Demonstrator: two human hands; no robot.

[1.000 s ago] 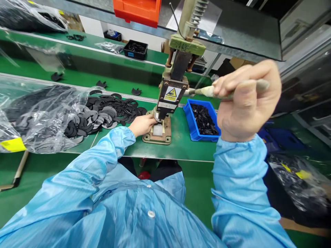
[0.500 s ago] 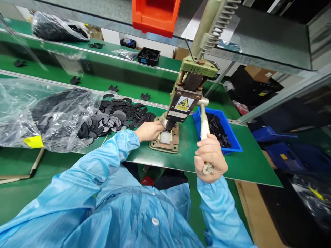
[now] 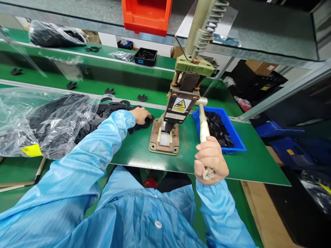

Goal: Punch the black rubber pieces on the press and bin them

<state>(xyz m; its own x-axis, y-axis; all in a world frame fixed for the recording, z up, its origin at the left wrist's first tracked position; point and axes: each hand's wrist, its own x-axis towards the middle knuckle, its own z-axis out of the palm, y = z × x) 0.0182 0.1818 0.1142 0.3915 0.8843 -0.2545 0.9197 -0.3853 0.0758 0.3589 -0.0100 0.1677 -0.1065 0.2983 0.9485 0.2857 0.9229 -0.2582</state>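
My right hand (image 3: 210,160) is closed round the pale lever handle (image 3: 203,125) of a small hand press (image 3: 181,100), with the lever pulled down toward me. The press stands on a brown base plate (image 3: 155,143) with a white block under the ram. My left hand (image 3: 141,114) rests palm down on a heap of flat black parts (image 3: 108,109) just left of the press. Its fingers lie on one part at the heap's right edge; whether they grip it is hidden.
A blue bin (image 3: 234,137) of black pieces sits right of the press. A large clear bag (image 3: 38,117) of black parts lies at the left. Behind runs a green belt (image 3: 85,81) with scattered parts, a black tray (image 3: 146,55) and an orange bin (image 3: 146,15) overhead.
My right hand swung the lever from up high down toward me. My left hand left the press die and moved left onto the heap of black parts.
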